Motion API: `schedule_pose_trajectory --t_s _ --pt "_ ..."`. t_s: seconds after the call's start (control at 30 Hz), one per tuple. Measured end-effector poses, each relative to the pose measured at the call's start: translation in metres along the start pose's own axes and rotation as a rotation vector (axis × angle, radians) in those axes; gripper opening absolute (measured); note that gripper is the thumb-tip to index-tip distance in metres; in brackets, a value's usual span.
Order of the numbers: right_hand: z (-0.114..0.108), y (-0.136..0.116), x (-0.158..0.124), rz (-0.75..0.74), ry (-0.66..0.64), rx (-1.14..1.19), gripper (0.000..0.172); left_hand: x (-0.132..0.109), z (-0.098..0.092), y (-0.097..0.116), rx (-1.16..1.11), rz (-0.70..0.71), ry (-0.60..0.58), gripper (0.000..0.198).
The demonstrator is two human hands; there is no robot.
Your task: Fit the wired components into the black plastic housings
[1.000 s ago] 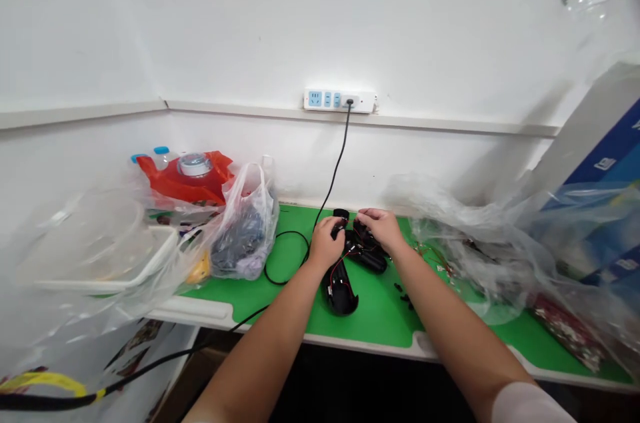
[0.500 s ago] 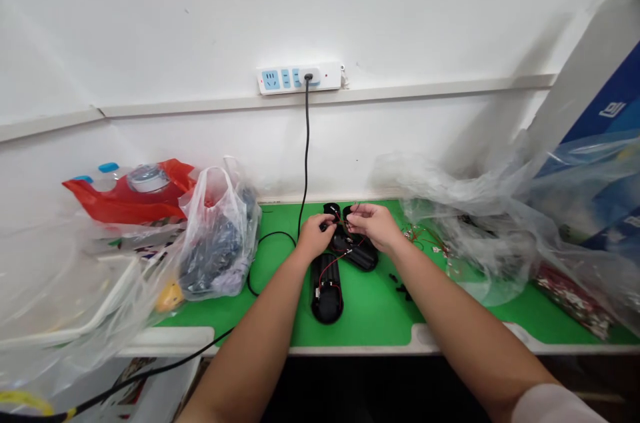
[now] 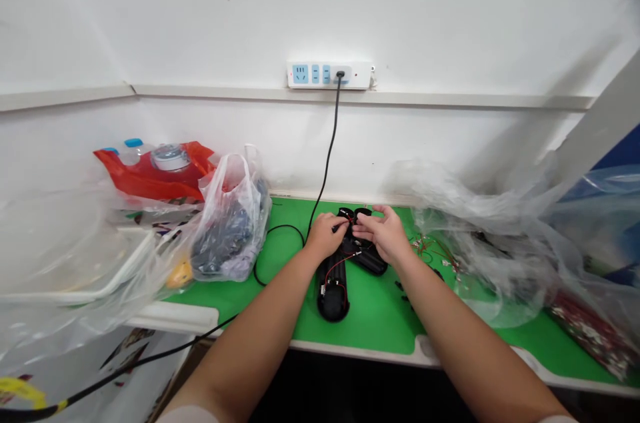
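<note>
My left hand (image 3: pixel 324 236) is closed in a pinch over the far end of the black elongated casings. A small dark bit shows at its fingertips, too small to name. Facing it, my right hand (image 3: pixel 387 236) has thumb and fingertips drawn together close by; what they hold is hidden. A short red wire (image 3: pixel 350 220) shows between the hands. The nearer open black casing (image 3: pixel 333 303) has a rounded end and a red wire (image 3: pixel 336 268) looping across it. Another black casing (image 3: pixel 373 262) lies slanted under my right hand.
Loose wires with small connectors (image 3: pixel 431 246) and small black parts (image 3: pixel 403 290) lie to the right, near a clear plastic bag (image 3: pixel 480 263). A filled plastic bag (image 3: pixel 227 230) stands left. A black cord (image 3: pixel 327 163) drops from the power strip (image 3: pixel 313 84) onto the green mat (image 3: pixel 373 336).
The view has shifted, so the scene sits further right. Both hands stay over the casings; a finger of my right hand is now raised away from the pinch.
</note>
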State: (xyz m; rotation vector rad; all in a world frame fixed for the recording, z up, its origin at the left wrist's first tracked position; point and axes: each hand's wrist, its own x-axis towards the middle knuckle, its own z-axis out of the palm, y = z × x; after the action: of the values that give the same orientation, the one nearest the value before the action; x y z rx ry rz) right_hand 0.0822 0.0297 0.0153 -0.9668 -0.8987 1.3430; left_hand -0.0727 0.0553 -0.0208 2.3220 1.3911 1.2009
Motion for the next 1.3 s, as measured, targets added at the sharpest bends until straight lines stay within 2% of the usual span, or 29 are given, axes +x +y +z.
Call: schedule_pose_trajectory --t_s 0.1,0.17,0.2,0.33,0.4,0.5,0.63,0.73,0.87,1.0,1.3 --pt "0.000 0.002 -0.002 -0.115 -0.025 -0.073 0.073 0.000 0.000 0.000 0.018 0.006 0.004 0.020" --pt "-0.001 0.006 -0.001 -0.213 -0.064 -0.174 0.073 0.000 -0.001 0.001 0.025 0.007 0.002 0.020" --pt "-0.002 0.008 0.001 -0.270 -0.075 -0.244 0.068 0.000 -0.001 0.001 0.026 0.006 -0.002 0.020" --pt "-0.005 0.015 0.005 -0.513 -0.049 -0.575 0.026 0.000 -0.004 0.005 0.023 0.000 -0.008 0.019" --pt "-0.005 0.016 0.005 -0.639 -0.039 -0.712 0.018 0.000 -0.005 0.007 -0.012 0.004 0.001 0.019" --pt "-0.006 0.015 0.004 -0.769 -0.045 -0.831 0.017 0.000 -0.007 0.012 -0.157 -0.002 0.030 0.019" --pt "-0.005 0.013 0.002 -0.825 -0.076 -0.862 0.017 0.001 -0.010 0.016 -0.435 -0.032 0.031 0.025" --pt "-0.005 0.014 0.002 -0.855 -0.074 -0.859 0.016 0.002 -0.013 0.019 -0.560 -0.031 0.012 0.023" --pt "-0.006 0.016 0.003 -0.909 -0.003 -0.856 0.016 0.004 -0.011 0.017 -0.519 -0.055 0.058 0.021" --pt "-0.006 0.017 0.004 -0.915 0.073 -0.834 0.018 0.005 -0.005 0.008 -0.475 -0.196 0.158 0.023" --pt "-0.003 0.020 0.000 -0.850 0.065 -0.801 0.020 0.007 0.003 -0.004 -0.660 -0.440 0.257 0.020"
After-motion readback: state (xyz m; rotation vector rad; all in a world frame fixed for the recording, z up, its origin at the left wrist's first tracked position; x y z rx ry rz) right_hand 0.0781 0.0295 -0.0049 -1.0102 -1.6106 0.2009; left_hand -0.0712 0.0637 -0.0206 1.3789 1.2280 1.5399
